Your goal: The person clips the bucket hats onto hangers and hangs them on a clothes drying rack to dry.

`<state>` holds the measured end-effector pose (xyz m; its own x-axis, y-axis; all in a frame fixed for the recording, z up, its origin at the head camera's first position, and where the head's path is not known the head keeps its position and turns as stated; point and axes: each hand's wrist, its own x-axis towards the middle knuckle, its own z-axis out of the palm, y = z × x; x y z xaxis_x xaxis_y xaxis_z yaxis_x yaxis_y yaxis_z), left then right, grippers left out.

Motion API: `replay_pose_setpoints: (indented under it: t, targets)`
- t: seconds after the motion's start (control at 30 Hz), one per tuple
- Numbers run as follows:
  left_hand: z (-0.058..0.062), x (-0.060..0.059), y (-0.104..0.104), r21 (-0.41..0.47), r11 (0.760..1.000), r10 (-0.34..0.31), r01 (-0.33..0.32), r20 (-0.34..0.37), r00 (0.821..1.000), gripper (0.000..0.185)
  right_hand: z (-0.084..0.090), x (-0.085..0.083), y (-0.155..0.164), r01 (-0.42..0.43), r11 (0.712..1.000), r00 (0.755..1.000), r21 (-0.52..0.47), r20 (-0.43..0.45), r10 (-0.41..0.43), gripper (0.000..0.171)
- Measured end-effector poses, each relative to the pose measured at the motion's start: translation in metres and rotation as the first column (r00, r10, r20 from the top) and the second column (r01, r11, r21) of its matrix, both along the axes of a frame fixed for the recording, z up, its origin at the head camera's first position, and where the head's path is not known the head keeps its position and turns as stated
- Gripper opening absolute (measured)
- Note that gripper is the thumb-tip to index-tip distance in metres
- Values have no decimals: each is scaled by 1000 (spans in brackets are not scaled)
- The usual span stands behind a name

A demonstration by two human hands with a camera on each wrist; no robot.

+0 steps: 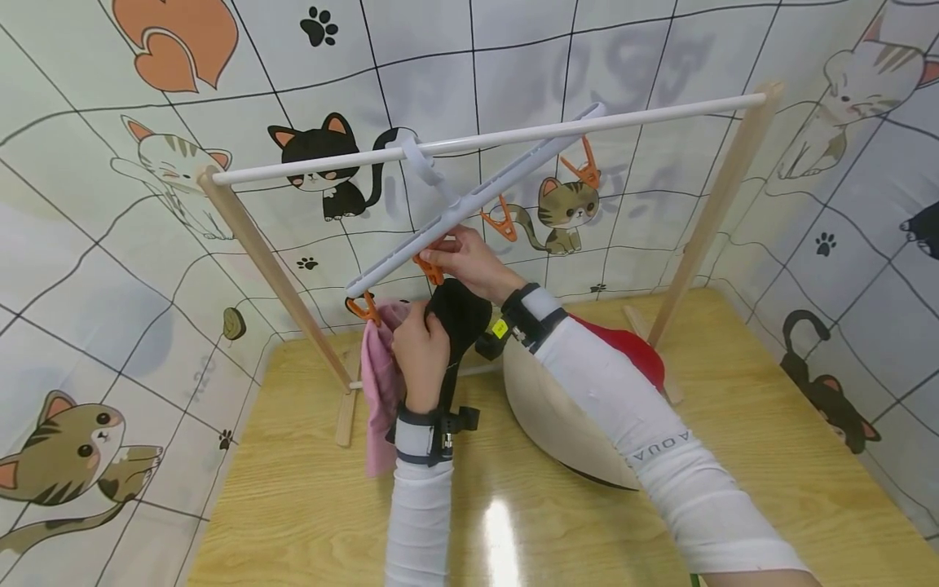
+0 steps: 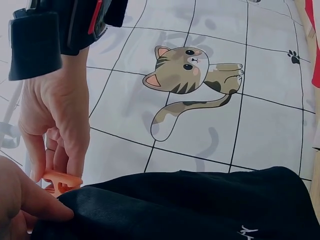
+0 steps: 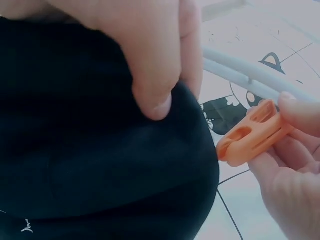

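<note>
My left hand (image 1: pixel 421 355) pinches the edge of a black cloth item (image 1: pixel 464 314) between thumb and fingers; small white lettering shows on its fabric (image 2: pixel 200 210). Just above it, my right hand (image 1: pixel 473 262) pinches an orange clip (image 3: pixel 255 135) that belongs to the light grey hanger (image 1: pixel 469 204). The clip's tip is right at the cloth's edge; whether it bites the fabric I cannot tell. Beside my left hand, a pink cloth (image 1: pixel 377 391) hangs from another orange clip (image 1: pixel 363 308) at the hanger's near end.
The hanger hooks over a white rail (image 1: pixel 660 116) on wooden posts (image 1: pixel 715 212). Two more orange clips (image 1: pixel 501 222) dangle from the hanger's farther half. Partly under my right forearm lies a cream item (image 1: pixel 546 399) with a red one (image 1: pixel 634 350) behind it, on the wooden table (image 1: pixel 293 489).
</note>
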<state>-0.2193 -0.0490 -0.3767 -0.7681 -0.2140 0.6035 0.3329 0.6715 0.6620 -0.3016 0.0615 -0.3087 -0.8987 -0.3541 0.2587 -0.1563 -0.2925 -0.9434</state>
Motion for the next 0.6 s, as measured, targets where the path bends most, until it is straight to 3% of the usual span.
replay_pose_setpoints:
  t: [0.33, 0.6]
  targets:
    - [5, -2, 2, 1, 1000, -1, 1, -9, 1000, 15, -3, 0, 0, 33, 999, 999, -18, -13, -33, 23]
    - [13, -6, 2, 30, 999, 20, -19, -26, 999, 17, -2, 1, -3, 10, 999, 1000, -44, -6, -10, 22]
